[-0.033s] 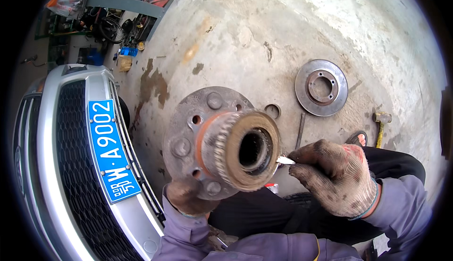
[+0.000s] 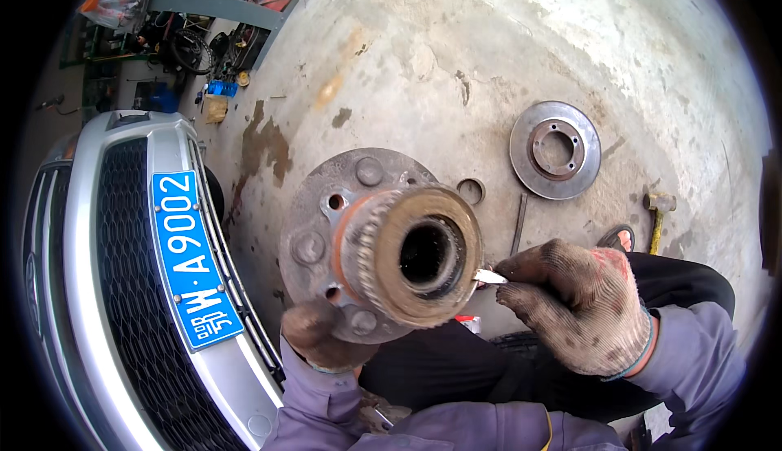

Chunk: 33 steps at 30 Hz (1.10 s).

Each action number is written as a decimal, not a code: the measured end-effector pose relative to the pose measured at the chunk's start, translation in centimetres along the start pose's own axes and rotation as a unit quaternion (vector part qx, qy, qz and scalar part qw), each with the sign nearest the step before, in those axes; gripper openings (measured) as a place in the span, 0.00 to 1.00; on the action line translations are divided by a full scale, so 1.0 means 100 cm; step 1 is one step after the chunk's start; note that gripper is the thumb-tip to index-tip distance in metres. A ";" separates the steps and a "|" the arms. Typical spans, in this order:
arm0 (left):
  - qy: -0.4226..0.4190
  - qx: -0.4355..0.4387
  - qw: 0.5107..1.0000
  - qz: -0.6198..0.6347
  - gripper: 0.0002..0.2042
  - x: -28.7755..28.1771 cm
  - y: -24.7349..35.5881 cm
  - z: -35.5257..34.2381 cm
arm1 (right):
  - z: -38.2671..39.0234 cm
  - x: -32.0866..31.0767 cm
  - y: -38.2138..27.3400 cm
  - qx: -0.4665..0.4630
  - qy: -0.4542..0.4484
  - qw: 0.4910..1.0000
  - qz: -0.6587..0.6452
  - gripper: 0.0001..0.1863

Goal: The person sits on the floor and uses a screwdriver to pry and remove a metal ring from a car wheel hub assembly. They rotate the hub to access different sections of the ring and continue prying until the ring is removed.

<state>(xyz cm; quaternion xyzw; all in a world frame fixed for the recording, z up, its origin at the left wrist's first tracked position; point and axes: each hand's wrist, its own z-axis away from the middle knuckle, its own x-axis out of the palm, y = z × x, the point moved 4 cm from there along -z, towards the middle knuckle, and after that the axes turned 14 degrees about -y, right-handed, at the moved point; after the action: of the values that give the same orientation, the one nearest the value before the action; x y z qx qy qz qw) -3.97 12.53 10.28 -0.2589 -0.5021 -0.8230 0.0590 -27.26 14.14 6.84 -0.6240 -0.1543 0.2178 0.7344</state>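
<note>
A rusty wheel hub (image 2: 346, 243), with a round studded flange and a toothed ring, is held up before me, its bore facing me at a tilt. My left hand (image 2: 322, 337), in a dirty knit glove, is closed on the lower edge of the flange; part of its grip is hidden behind the metal. My gloved right hand (image 2: 582, 308) pinches a small white pointed piece (image 2: 489, 277) between thumb and forefinger. Its tip meets the right side of the hub's end face, near the rim. What kind of piece it is, I cannot tell.
On the concrete floor lie a brake disc (image 2: 529, 166), a thin metal ring (image 2: 471, 191), a dark bar (image 2: 519, 224) and a yellow-handled hammer (image 2: 658, 215). A silver car front (image 2: 122, 288) with a blue plate stands at left. Shelving with clutter (image 2: 212, 7) is far left.
The hub has tilted and turned slightly in my left hand, its bore shifting a little left and up. My right hand has barely moved and keeps the white piece at the rim.
</note>
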 end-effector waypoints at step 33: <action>0.026 0.040 0.999 0.021 0.55 0.000 -0.002 0.007 | -0.006 -0.041 -0.037 -0.136 0.001 0.921 0.364 0.21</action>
<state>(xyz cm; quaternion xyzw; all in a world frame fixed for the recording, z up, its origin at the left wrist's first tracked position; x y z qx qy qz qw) -3.74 13.25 10.40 -0.2456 -0.5272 -0.8074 0.0990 -30.05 11.06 10.61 -0.7316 0.0566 0.4463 0.5122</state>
